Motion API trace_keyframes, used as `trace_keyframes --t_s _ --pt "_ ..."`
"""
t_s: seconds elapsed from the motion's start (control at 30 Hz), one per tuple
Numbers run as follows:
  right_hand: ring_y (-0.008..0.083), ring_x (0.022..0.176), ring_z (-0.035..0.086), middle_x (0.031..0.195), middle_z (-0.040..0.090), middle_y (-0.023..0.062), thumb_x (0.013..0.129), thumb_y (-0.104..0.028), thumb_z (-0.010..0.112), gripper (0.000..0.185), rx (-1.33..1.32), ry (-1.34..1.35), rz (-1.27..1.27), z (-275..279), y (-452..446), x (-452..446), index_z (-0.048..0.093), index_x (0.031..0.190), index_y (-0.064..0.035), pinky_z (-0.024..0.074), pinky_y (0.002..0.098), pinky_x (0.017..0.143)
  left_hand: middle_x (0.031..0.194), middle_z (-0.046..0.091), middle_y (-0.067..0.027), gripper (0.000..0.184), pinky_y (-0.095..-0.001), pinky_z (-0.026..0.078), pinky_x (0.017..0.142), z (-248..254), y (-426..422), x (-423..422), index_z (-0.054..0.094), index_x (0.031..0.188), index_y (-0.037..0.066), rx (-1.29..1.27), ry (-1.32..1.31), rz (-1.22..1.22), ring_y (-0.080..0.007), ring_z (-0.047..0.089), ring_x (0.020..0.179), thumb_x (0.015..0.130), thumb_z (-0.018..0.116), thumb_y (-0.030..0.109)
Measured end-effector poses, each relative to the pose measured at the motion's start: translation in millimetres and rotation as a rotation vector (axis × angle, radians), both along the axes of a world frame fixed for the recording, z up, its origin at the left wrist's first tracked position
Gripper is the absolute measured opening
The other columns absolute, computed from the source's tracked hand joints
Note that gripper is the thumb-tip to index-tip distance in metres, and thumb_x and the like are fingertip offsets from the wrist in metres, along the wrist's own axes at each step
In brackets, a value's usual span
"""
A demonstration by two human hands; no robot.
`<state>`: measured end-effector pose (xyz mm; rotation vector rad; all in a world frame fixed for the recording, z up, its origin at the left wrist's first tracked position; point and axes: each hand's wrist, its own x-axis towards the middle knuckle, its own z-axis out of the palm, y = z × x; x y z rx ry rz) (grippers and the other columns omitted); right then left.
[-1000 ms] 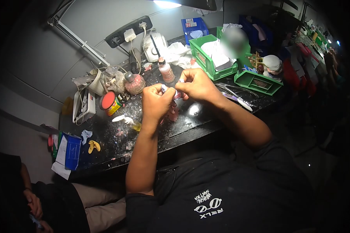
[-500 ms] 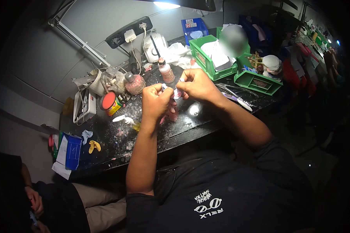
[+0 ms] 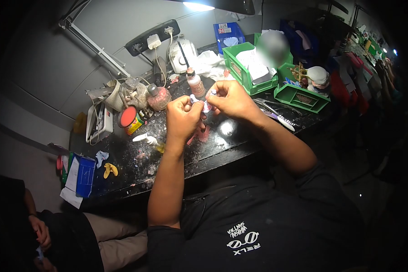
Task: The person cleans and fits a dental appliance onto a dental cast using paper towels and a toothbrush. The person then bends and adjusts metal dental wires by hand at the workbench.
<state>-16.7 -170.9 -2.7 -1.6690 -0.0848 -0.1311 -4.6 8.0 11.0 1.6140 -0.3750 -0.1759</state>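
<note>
Two bare hands meet above one black bench [image 3: 126, 157]: left hand [image 3: 183, 119] and right hand [image 3: 230, 99] pinch a small white-and-pink piece [image 3: 207, 107] between thumbs and fingers. Just beyond stands one pink bottle [image 3: 195, 85]; leftward, one yellow piece [image 3: 110, 170].

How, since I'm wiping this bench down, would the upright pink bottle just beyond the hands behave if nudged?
The pink bottle could tip, being taller than wide, with a long dark rod apparently rising from its top. Once down, it might roll, as its sides look rounded.
</note>
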Motion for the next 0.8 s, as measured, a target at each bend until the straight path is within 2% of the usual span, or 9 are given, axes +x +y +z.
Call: trace_keyframes --t_s 0.2,0.27,0.47,0.8 --pt "0.0117 0.061 0.068 0.072 0.071 0.0089 0.082 -0.012 0.071 0.015 -0.064 -0.026 -0.022 3 1 -4 0.068 0.085 0.0032 0.0540 0.0275 0.055 0.063 0.067 -0.0091 0.016 -0.0262 0.047 0.041 -4 -4 -1 0.063 0.078 -0.003 0.050 -0.095 0.076 -0.0103 0.059 0.046 0.088 0.067 0.009" --pt "0.0080 0.059 0.063 0.077 0.069 0.0058 0.089 -0.010 0.069 0.012 -0.152 -0.079 -0.027 2 1 -4 0.068 0.094 0.0016 0.0502 0.0239 0.054 0.065 0.068 -0.0098 0.020 -0.0254 0.050 0.045 -8 -4 1 0.057 0.073 0.000 0.121 -0.171 0.102 -0.0108 0.064 0.052 0.092 0.065 0.004" --pt "0.0081 0.060 0.064 0.075 0.069 0.0061 0.087 -0.008 0.068 0.012 -0.155 -0.111 -0.033 4 1 -6 0.069 0.094 0.0019 0.0494 0.0237 0.054 0.065 0.067 -0.0061 0.021 -0.0234 0.048 0.048 -14 -3 4 0.058 0.073 0.000 0.178 -0.275 0.113 -0.0073 0.062 0.054 0.092 0.065 0.004" --pt "0.0077 0.060 0.064 0.075 0.070 0.0059 0.087 -0.008 0.069 0.012 -0.175 -0.141 -0.039 2 0 -5 0.069 0.094 0.0012 0.0494 0.0235 0.054 0.064 0.067 -0.0042 0.020 -0.0221 0.046 0.048 -13 -4 2 0.060 0.074 0.001 0.136 -0.235 0.116 -0.0062 0.060 0.054 0.092 0.065 0.006"
